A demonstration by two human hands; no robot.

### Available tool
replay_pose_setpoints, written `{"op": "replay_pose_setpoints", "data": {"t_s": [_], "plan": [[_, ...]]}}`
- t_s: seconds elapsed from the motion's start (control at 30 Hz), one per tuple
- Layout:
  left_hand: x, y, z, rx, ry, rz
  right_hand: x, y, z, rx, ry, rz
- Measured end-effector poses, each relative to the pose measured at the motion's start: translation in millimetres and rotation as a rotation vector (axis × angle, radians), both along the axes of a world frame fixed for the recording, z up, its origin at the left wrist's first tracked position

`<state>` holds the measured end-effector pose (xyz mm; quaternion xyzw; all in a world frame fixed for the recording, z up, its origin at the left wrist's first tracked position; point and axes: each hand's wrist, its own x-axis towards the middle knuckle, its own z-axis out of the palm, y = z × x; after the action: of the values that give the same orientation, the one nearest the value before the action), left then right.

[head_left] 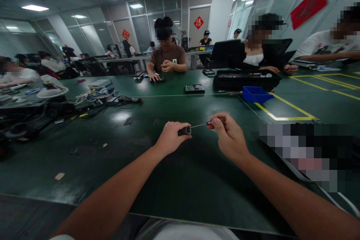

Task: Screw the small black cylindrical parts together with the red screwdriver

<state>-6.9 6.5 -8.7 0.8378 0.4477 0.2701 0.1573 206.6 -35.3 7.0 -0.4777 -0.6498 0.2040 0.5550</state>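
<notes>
Over the green table (174, 183), my left hand (169, 137) grips a short black cylinder (185, 131) between thumb and fingers. Its round, ring-like end faces me; what lies inside it is too small to tell. My right hand (231, 137) is closed around the dark red handle of a screwdriver (208, 123). The thin metal shaft points left and reaches the cylinder near its upper right edge; I cannot tell whether the tip touches it. Both hands are raised above the tabletop.
A hard drive (194, 88) lies ahead, with a blue bin (256, 94) and a black tray (246, 80) to its right. Tangled cables (104, 101) spread on the left. A blurred-out device (306, 153) sits at right. Across the table a co-worker (168, 58) handles small parts.
</notes>
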Motion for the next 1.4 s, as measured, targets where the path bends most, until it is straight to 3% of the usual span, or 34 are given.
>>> {"op": "replay_pose_setpoints", "data": {"t_s": [0.27,0.5,0.93,1.4], "plan": [[-1.5,1.9,-3.4,-0.015,-0.007,0.007,2.5,2.5,-0.1,-0.028,-0.083,-0.039],[-1.0,1.7,-3.4,-0.019,0.009,-0.011,0.3,-0.6,2.8,-0.006,-0.130,0.014],[-1.4,3.4,-3.8,-0.068,0.017,-0.007,1.5,1.7,7.2,-0.034,-0.236,-0.114],[-1.3,4.8,-6.2,-0.197,-0.368,0.066,0.8,0.8,8.5,-0.072,-0.234,-0.104]]}}
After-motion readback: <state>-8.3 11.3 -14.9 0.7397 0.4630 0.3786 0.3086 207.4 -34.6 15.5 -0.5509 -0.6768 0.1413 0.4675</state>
